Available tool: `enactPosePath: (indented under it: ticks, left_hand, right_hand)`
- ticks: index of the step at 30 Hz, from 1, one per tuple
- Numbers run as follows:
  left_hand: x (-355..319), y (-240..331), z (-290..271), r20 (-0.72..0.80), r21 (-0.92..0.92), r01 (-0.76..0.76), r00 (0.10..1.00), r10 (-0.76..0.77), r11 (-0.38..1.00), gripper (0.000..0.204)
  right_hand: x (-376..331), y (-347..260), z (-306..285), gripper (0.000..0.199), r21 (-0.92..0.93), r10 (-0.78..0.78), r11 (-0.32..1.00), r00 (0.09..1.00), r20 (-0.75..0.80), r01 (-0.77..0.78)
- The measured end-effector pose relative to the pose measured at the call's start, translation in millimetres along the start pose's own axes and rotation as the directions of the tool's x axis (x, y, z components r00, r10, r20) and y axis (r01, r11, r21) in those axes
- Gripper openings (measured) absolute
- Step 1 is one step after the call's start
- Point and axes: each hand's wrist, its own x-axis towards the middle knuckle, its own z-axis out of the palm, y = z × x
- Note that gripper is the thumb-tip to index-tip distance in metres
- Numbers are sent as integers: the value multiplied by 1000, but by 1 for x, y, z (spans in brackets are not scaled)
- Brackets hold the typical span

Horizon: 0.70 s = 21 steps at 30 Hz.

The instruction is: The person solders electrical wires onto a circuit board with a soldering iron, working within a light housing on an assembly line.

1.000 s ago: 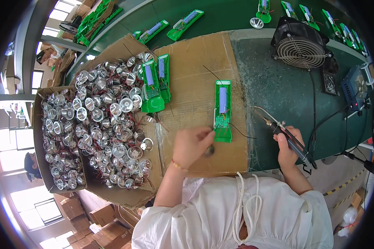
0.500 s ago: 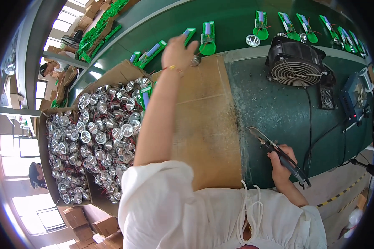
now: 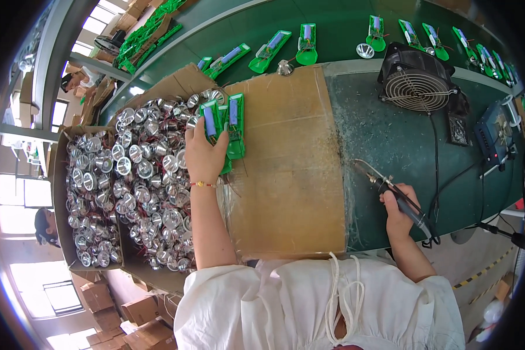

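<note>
My left hand is at the stack of green lamp housings beside the carton's right edge. Its thumb and fingers close around one green lamp housing with a purple battery cell in it; the fingertips are partly hidden. Another green housing with a cell lies right against it, over the cardboard sheet. In my right hand is a black-handled soldering iron, its metal tip and thin feed tube pointing up and left above the green bench. A silver reflector cup sits at the sheet's far edge.
A divided carton full of silver reflector cups stands at left. Along the far green belt lie several open green housings. A black fan and a blue soldering station with cables occupy the right. Two people are at far left.
My left hand has come back from the far belt, down and left, to the green housings by the carton. The soldering iron stays in my right hand, with its tip slightly higher.
</note>
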Motion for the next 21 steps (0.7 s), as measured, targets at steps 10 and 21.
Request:
enactPosePath:
  ticks: [10,21]
  left_hand:
    - [-125,95,47,109,-358,-166,970,218,919,53]
    - [-115,-17,6,-56,390,-219,964,261,894,5]
  right_hand:
    - [-2,-7,2,15,27,20,999,997,-68,-19]
    - [-3,-2,1,17,57,23,998,998,-60,-19]
